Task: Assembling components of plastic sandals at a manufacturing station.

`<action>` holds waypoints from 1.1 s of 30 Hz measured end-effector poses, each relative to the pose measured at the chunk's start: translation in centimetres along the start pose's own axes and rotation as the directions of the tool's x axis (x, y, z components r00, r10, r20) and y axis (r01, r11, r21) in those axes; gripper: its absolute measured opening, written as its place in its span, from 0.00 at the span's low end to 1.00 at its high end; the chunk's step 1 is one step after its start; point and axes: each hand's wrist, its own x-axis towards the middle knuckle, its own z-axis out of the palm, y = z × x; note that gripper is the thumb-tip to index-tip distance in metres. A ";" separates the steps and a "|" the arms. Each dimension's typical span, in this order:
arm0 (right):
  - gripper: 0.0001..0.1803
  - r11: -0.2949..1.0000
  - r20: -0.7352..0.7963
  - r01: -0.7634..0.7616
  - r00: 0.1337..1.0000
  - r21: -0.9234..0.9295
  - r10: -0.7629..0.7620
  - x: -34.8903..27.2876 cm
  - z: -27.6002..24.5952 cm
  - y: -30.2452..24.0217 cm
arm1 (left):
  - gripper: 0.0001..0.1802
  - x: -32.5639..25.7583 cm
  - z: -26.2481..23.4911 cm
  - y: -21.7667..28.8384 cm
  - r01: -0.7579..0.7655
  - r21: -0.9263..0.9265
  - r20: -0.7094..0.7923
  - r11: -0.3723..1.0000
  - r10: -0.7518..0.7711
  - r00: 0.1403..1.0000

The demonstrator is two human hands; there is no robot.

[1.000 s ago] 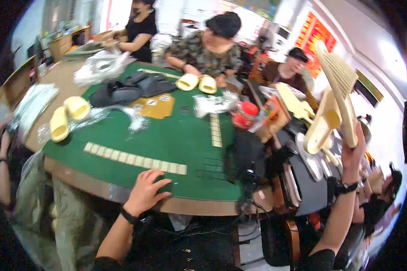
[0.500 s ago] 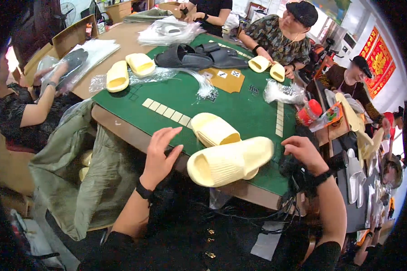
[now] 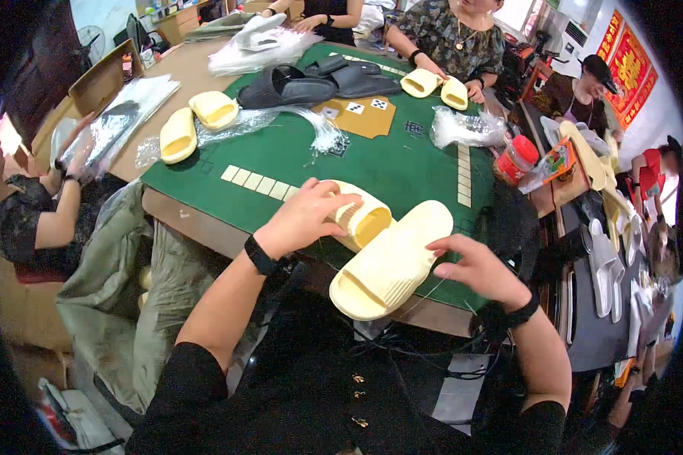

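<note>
Two pale yellow slide slippers lie close together at the near edge of the green-topped table. My left hand (image 3: 302, 218) curls over the left side of the rear slipper (image 3: 374, 224), fingers on its band and thumb toward its near side. The front slipper (image 3: 391, 265) lies slanted, its open toe toward me and its heel pointing away to the right. At its right edge is my right hand (image 3: 482, 269), index finger and thumb bent against the rim. A thin pale strand hangs just below those fingertips. Both wrists wear black bands.
Dark slippers (image 3: 288, 87), yellow pairs, clear plastic bags (image 3: 467, 127) and a red-lidded jar (image 3: 516, 159) are on or beside the table (image 3: 281, 159). Co-workers sit at the left, far side and right. A grey-green cloth sack (image 3: 114, 296) hangs at my left.
Both hands have come inward onto the slippers. The front slipper has turned, its heel swinging away from me. The rear slipper has shifted slightly nearer. My view has tilted a little.
</note>
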 end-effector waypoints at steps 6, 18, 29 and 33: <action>0.12 0.984 0.004 0.086 0.996 -0.155 -0.087 1.4 1.3 0.7 | 0.28 -0.6 0.3 3.9 0.298 0.207 -0.014 0.932 -0.302 0.953; 0.11 0.995 0.104 -0.019 0.995 0.102 0.009 0.7 -3.2 1.0 | 0.09 3.5 1.2 2.5 -0.375 0.402 0.203 0.835 0.318 0.926; 0.09 0.970 0.007 0.171 0.985 -0.176 -0.172 4.9 -7.3 2.2 | 0.07 7.3 3.4 5.7 0.200 0.640 -0.088 0.742 -0.187 0.978; 0.09 0.982 0.038 0.181 0.983 -0.050 -0.179 7.7 -6.2 4.9 | 0.12 9.6 4.6 5.4 0.266 0.522 -0.034 0.810 -0.292 0.956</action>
